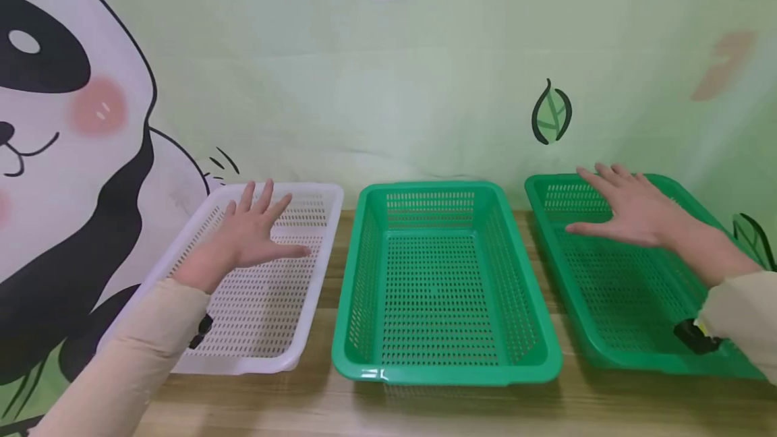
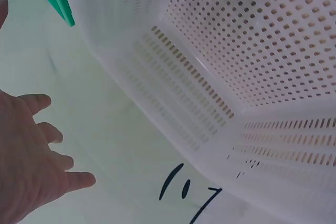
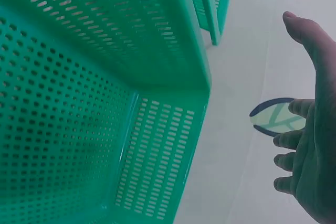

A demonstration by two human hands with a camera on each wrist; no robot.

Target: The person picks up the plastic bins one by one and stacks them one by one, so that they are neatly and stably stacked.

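Observation:
My left hand (image 1: 249,233) hovers over the white plastic basket (image 1: 261,315) with its fingers spread and nothing in its grasp. On the other side, my right hand (image 1: 634,206) is held over the right green basket (image 1: 625,288), fingers extended, also holding nothing. Between them a second green basket (image 1: 434,288) stands with no hand over it. All three baskets have perforated floors and walls, with no items visible inside. The left wrist view shows the left hand's fingers (image 2: 50,132) apart from the white basket's rim; the right wrist view shows the right hand's fingers (image 3: 289,150) beside the green basket.
The baskets stand side by side on a wooden table (image 1: 243,406), with narrow gaps between them. Close behind hangs a pale green cloth (image 1: 425,106) printed with leaves and a large panda (image 1: 79,120) on the left. Dark wrist straps show below both sleeves.

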